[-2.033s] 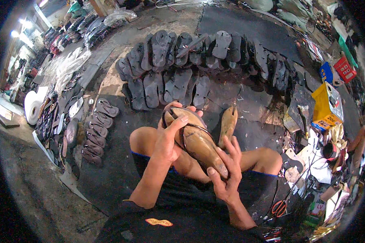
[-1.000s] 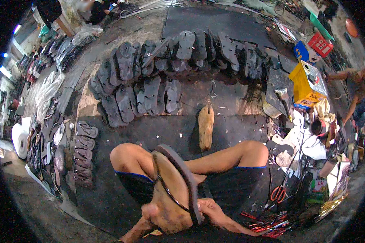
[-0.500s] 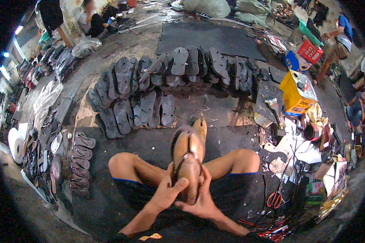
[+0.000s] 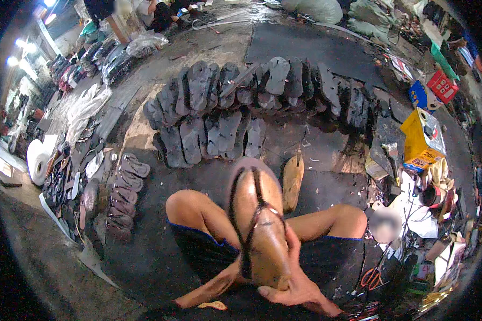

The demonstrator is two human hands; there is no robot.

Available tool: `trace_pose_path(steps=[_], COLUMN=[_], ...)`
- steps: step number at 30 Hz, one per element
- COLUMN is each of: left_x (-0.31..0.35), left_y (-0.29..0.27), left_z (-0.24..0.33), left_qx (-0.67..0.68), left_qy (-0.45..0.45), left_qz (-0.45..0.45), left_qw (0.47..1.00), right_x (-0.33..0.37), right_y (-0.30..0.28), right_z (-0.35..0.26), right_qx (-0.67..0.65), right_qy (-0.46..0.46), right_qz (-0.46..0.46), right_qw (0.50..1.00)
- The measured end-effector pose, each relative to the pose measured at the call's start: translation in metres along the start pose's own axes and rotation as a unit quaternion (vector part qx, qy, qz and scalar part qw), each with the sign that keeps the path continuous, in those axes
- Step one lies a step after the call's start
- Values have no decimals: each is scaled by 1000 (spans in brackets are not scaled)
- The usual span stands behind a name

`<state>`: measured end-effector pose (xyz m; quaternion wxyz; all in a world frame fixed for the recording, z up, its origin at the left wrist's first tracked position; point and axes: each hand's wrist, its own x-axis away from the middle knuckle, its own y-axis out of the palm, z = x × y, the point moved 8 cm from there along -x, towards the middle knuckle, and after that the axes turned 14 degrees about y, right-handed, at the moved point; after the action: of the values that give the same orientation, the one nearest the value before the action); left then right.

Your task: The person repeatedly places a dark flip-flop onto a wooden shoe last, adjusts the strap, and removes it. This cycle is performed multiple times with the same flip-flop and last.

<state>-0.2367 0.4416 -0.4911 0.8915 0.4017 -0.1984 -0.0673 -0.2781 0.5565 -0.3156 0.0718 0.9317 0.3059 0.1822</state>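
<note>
On the person's side of the loose last point(image 4: 293, 184), a mounted last point(image 4: 268, 243) is held raised, its toe end pointed away from the person and its heel end toward them. Around its toe end and left edge a sandal sole point(image 4: 246, 162) is seen, and over its upper face a dark strap point(image 4: 258, 187) is drawn, forked behind the toes. From this, the step in hand is judged to be the fitting or checking of the strap on the form; steady support of the heel end would be called for next, so that the strap can be evened on both sides.

By the right hand point(image 4: 300, 286) the heel end is clamped, on the side nearer the loose last: the thumb is laid across the heel, and one finger is stretched up the right flank. The left hand point(image 4: 233, 274) is mostly hidden behind the sandal sole, left of the loose last; whether its fingers are closed or apart cannot be told.
</note>
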Motion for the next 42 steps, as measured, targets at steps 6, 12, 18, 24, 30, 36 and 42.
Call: trace_pose_path(steps=[6,12,18,24,30,36,42], left_x=[-56,-66,-91,-78,-69,-71,-61], left_y=[-8,71,-1,32,67,45,100], left_z=[8,73,155,165,151,101,103], left_qx=[118,11,32,270,287,196,177], left_qy=[86,98,187,214,186,31,37], left_qz=[-88,-64,220,-87,-204,-190,-285], left_qw=[985,993,957,935,917,961,941], right_x=[-28,-54,-19,-96,-129,-93,-170], right_y=[-25,-38,-40,-270,-309,-83,-91], right_z=[11,25,31,64,142,-122,-157], right_qx=[23,123,-211,89,346,457,345], right_qy=[-62,-82,111,-68,67,-372,-165], right_qz=[46,138,20,481,542,306,134], right_qw=[997,979,971,869,763,748,914])
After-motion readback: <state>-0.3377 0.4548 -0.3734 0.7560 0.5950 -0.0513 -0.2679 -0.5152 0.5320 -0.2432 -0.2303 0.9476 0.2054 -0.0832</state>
